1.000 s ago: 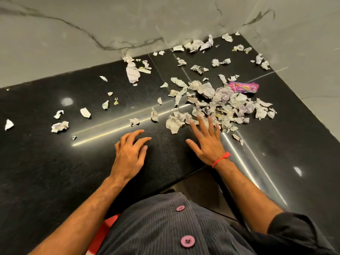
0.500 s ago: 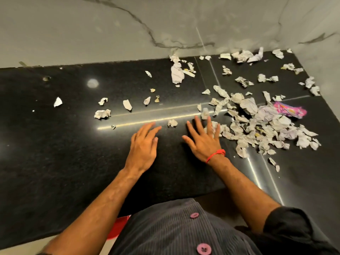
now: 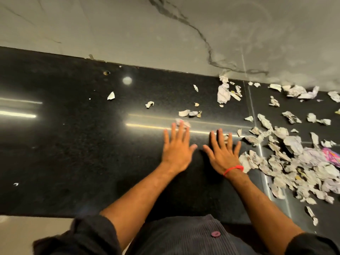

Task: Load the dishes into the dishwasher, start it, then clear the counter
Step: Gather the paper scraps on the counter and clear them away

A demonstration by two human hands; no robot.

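Both hands had shifted left; left hand [image 3: 177, 150] and right hand [image 3: 223, 155] lay flat, fingers apart, holding nothing. Hasty sweeping risked pushing scraps [image 3: 294, 162], at 3 o'clock, off the surface [image 3: 73, 153].

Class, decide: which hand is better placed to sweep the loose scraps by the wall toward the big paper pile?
Left. The left hand lies flat, fingertips at a scrap, nearest those strays; the right hand borders the paper pile.

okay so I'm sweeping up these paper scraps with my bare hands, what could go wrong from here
Both hands, left hand and right hand, lie flat with spread fingers, so small scraps may slip between them. The big paper pile lies near the counter's front edge; a hard sweep could push bits onto the floor. Stray pieces like the far-left scrap are easily missed.
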